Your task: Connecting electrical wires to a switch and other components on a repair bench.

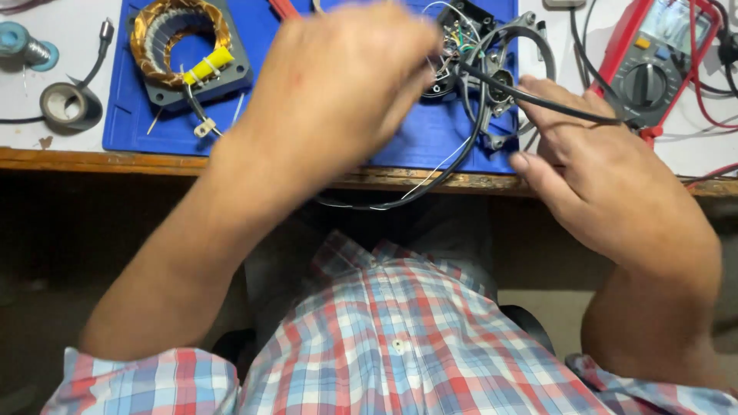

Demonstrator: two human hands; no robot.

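Workbench seen from above. Blue mat (400,146) on a white tabletop, worn wooden edge toward the person.

Surroundings: beyond the left hand (346,77) and to its outer side, a copper-wound stator (178,42) on a grey plate with a yellow sleeve on its lead. Further out, a roll of dark tape (69,105). Beyond the right hand (607,184), a red multimeter (657,54) with red leads trailing off.

The left hand is motion-blurred and covers much of the work; its fingers are bunched toward the black motor housing (461,31), but whether they pinch a wire cannot be told.

Between the hands sits a grey metal bracket ring (503,77), tilted on the mat, with thin coloured wires running into the housing just behind it.

Black cable (538,98): long axis runs from the housing outward across the right hand's fingers, toward the multimeter. A second stretch loops down over the table edge, toward the person's plaid shirt (400,338).

Right hand half open, fingers extended under the cable, thumb free; it touches the cable, with no closed grip visible.
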